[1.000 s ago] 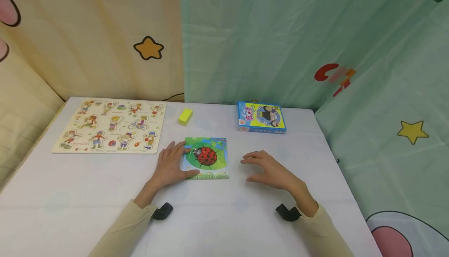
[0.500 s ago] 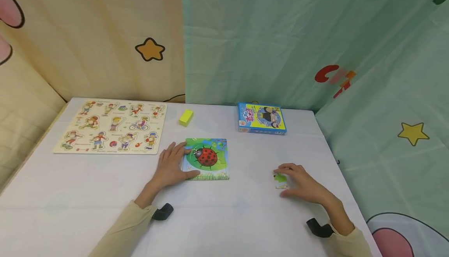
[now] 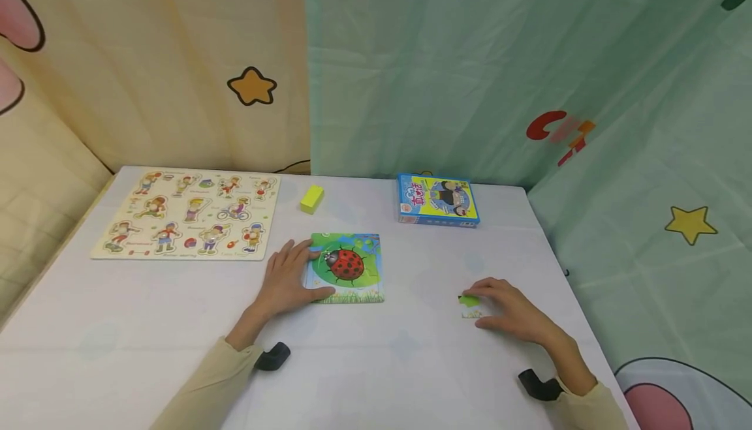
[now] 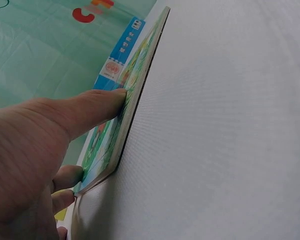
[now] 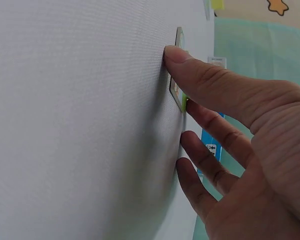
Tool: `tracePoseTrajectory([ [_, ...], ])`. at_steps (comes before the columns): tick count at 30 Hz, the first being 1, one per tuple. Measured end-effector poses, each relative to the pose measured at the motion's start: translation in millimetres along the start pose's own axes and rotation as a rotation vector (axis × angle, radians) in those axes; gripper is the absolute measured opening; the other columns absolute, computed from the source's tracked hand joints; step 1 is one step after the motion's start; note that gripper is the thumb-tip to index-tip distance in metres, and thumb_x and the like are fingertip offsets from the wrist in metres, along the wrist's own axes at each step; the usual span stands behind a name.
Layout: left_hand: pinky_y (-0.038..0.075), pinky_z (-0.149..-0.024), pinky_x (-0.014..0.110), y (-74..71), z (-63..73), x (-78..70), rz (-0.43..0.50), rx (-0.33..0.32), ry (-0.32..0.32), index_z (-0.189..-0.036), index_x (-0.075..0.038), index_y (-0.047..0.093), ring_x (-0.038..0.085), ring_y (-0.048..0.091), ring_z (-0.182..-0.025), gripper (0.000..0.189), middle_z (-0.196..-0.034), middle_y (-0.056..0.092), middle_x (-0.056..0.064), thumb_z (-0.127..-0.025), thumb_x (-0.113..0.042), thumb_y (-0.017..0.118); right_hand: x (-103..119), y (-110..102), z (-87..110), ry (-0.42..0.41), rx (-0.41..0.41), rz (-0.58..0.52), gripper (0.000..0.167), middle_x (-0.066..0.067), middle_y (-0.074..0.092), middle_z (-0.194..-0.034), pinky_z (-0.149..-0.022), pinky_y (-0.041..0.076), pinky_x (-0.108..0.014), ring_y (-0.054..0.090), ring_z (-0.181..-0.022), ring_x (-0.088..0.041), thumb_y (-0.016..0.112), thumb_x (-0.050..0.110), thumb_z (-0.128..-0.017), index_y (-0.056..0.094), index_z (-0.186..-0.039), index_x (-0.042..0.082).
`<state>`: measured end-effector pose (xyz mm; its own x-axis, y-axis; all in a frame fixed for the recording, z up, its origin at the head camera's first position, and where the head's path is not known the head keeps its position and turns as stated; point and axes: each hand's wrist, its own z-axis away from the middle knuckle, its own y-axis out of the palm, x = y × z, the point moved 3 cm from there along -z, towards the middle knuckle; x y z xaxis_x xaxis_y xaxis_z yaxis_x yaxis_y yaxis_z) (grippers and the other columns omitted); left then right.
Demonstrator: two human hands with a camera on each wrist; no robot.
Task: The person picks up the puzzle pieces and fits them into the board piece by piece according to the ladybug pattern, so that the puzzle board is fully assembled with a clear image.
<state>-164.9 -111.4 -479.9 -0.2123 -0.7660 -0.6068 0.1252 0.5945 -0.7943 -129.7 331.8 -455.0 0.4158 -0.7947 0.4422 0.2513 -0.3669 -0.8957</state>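
Note:
A square ladybug puzzle (image 3: 345,265) lies flat on the white table. My left hand (image 3: 286,280) rests at its left side. In the left wrist view the thumb presses on its near edge, with other fingertips at the side edge. My right hand (image 3: 508,309) is over the right part of the table, around a small green-and-white puzzle piece (image 3: 471,307) lying there. Its thumb and index finger are spread at opposite sides of the piece. In the right wrist view the thumb tip overlaps the piece (image 5: 178,90), and the index fingertip is right at its corner.
A sports picture board (image 3: 190,211) lies at the back left. Beside it sits a yellow block (image 3: 312,199). A blue and yellow box (image 3: 437,200) lies near the back edge, in front of a green curtain (image 3: 411,77).
My right hand has moved right and toward me from beside the ladybug puzzle, and the small piece has come into view at its fingers. My left hand has stayed in place.

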Motion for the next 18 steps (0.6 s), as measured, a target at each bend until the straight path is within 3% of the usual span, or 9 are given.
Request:
tracePoseTrajectory([
  [6,0.010,-0.119,0.066,-0.7,0.6,0.6,-0.001,-0.002,0.002,-0.139,-0.007,0.053,0.046,0.012,-0.151,0.081,-0.161,0.032,0.016,-0.077,-0.049,0.082,-0.7,0.4,-0.7,-0.018,-0.032,-0.006,0.046,0.001,0.067,-0.119,-0.093,0.052,-0.040,0.062,-0.112,-0.024,0.085,0.023,-0.080,0.071,-0.123,0.016],
  [18,0.010,-0.119,0.066,1.0,-0.1,0.9,-0.008,0.002,-0.003,-0.140,-0.008,0.052,0.045,0.012,-0.152,0.081,-0.161,0.031,0.016,-0.077,-0.050,0.082,3.1,0.5,-2.5,-0.068,-0.061,-0.012,0.038,0.000,0.069,-0.117,-0.093,0.054,-0.038,0.065,-0.109,-0.024,0.083,0.020,-0.082,0.073,-0.119,0.013],
])
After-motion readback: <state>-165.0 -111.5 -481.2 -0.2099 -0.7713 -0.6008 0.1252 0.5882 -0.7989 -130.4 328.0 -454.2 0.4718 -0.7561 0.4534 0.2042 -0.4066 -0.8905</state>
